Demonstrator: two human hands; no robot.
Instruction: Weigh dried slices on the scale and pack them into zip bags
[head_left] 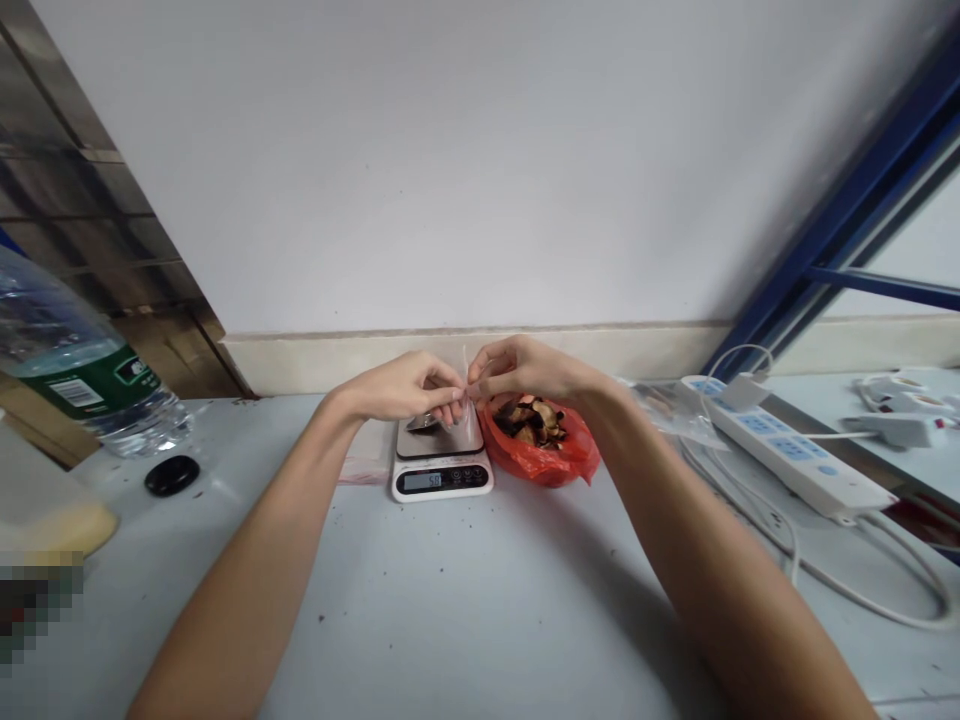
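Observation:
Above a white kitchen scale (401,486), my left hand (409,385) and my right hand (521,368) meet with their fingertips pinched. Between them is a small clear plastic bag (469,425), its upper edge gripped from both sides. The bag hangs over the scale's metal plate, where something dark and shiny lies partly hidden by my left fingers. The scale's display seems to read 58. Just right of the scale, under my right hand, stands an open red plastic bag (555,468) holding dried brown slices (534,422).
A large water bottle (90,385) and a black oval object (172,475) are at the left. On the right lie a white power strip (795,450) with looped cables and a clear plastic packet (686,418). A wall runs along the table's back. Dark crumbs dot the tabletop.

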